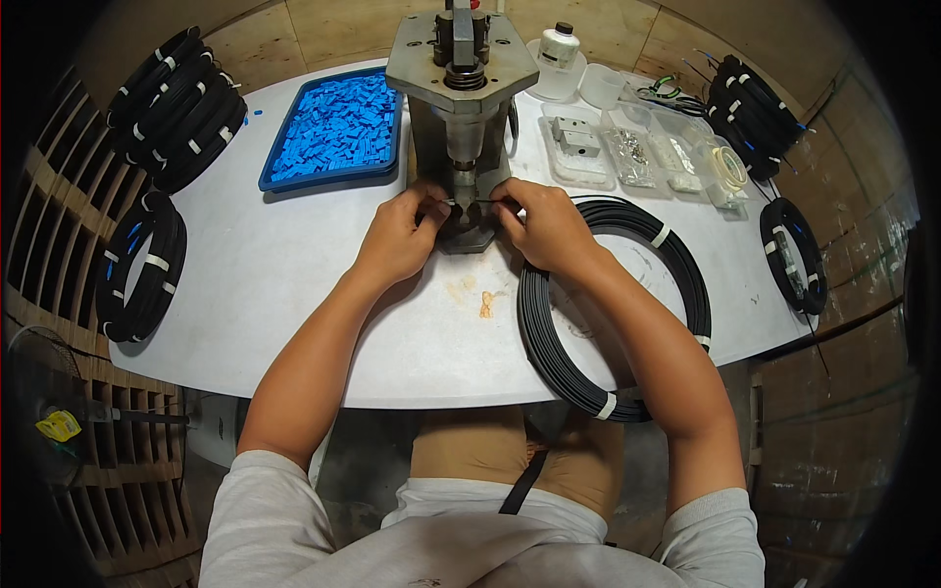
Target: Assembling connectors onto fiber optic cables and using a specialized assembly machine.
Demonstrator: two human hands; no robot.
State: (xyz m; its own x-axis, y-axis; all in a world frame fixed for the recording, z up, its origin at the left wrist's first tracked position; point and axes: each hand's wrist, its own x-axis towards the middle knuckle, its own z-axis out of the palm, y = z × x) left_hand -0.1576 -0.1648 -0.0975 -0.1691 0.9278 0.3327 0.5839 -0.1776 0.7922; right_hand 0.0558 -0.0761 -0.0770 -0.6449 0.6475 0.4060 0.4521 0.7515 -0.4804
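A grey metal bench press (431,132) stands at the middle of the table, with its ram above a small die (469,211). My left hand (397,235) is at the die's left side, thumb and fingers pinched together on a small pale thing too small to name. From the other side my right hand (547,225) pinches a thin black cable (487,202) whose end reaches into the die. Under my right forearm lies a large coil of black cable (698,284), bound with white tape and overhanging the table's front edge.
A dark tray (267,184) of small blue pieces sits left of the press. Stacked cable coils (176,108) and a single coil (118,284) line the left edge. Clear containers (642,162), a white bottle (559,44) and more coils (750,118) are at the right.
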